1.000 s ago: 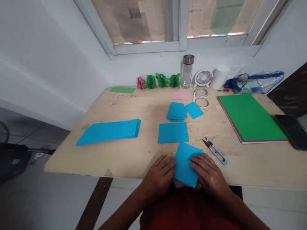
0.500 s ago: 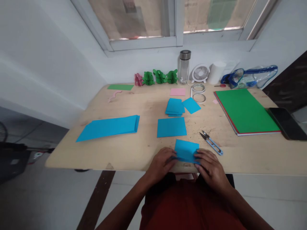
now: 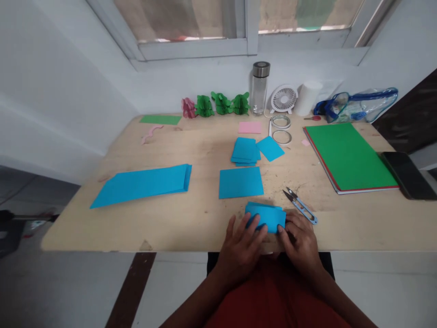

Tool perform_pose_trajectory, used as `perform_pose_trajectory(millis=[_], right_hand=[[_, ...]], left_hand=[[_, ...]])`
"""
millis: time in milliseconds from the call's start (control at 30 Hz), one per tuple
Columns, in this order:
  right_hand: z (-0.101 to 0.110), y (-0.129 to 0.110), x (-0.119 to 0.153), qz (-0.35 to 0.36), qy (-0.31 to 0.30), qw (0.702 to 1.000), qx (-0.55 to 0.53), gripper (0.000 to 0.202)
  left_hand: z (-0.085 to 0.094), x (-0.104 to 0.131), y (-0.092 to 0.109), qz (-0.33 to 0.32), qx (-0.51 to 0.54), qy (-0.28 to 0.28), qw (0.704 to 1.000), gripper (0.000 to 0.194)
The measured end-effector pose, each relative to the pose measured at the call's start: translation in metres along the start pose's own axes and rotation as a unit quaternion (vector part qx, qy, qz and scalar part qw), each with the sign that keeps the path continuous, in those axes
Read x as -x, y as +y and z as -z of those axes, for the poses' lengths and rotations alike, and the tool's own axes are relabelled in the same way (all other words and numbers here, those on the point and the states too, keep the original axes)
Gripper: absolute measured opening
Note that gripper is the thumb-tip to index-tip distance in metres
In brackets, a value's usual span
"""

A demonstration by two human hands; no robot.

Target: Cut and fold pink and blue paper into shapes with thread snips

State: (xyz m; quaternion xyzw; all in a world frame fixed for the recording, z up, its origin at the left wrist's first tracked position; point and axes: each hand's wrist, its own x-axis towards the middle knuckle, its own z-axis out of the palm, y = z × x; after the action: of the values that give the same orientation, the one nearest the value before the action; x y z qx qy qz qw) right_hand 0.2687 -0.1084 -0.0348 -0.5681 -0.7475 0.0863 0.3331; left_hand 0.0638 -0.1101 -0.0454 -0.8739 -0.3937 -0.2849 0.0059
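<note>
A small blue paper (image 3: 269, 217) lies at the table's front edge, folded over so that its back layer shows above the front one. My left hand (image 3: 241, 243) rests on its left part with fingers spread and flat. At the right end, my right hand (image 3: 300, 237) has its thumb on the front layer and its bent fingers at the paper's edge, gripping it. Just behind lies a flat blue paper rectangle (image 3: 241, 182), and farther back a stack of blue paper pieces (image 3: 246, 150). Blue-handled thread snips (image 3: 302, 207) lie beside my right hand.
Long blue paper strips (image 3: 143, 184) lie at left. A green pad (image 3: 351, 157) and a phone (image 3: 408, 175) lie at right. Along the wall stand green paper shapes (image 3: 222, 104), a glass bottle (image 3: 259, 91) and a small fan (image 3: 284, 98). Tape rolls (image 3: 282, 136) lie before the fan.
The paper between my hands has been folded over from the front edge. My left hand has moved from its left edge onto its top, fingers spread. The view has shifted slightly.
</note>
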Motion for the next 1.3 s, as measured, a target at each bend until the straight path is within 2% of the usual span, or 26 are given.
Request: perform_pose_trajectory(millis=[100, 200, 633, 1033, 1300], right_hand=[[-0.0019, 0.0009, 0.0005, 0.002, 0.004, 1.0, 0.005, 0.018], [-0.0032, 0.0018, 0.0012, 0.001, 0.009, 1.0, 0.01, 0.012], [-0.0062, 0.001, 0.0007, -0.003, 0.034, 0.999, 0.042, 0.006], [-0.0071, 0.002, 0.0013, -0.027, 0.028, 0.998, 0.047, 0.01], [-0.0058, -0.0004, -0.0025, -0.018, 0.024, 0.998, 0.06, 0.01]], left_hand=[[-0.0014, -0.0026, -0.0031, -0.01, -0.018, -0.077, 0.997, 0.048], [-0.0019, -0.0054, -0.0054, -0.011, -0.031, -0.11, 0.993, 0.052], [-0.0063, -0.0078, -0.0069, -0.001, -0.033, -0.13, 0.991, 0.06], [-0.0088, -0.008, -0.0062, 0.009, -0.026, -0.114, 0.993, 0.058], [-0.007, -0.0093, -0.0046, 0.013, -0.035, -0.129, 0.991, 0.059]])
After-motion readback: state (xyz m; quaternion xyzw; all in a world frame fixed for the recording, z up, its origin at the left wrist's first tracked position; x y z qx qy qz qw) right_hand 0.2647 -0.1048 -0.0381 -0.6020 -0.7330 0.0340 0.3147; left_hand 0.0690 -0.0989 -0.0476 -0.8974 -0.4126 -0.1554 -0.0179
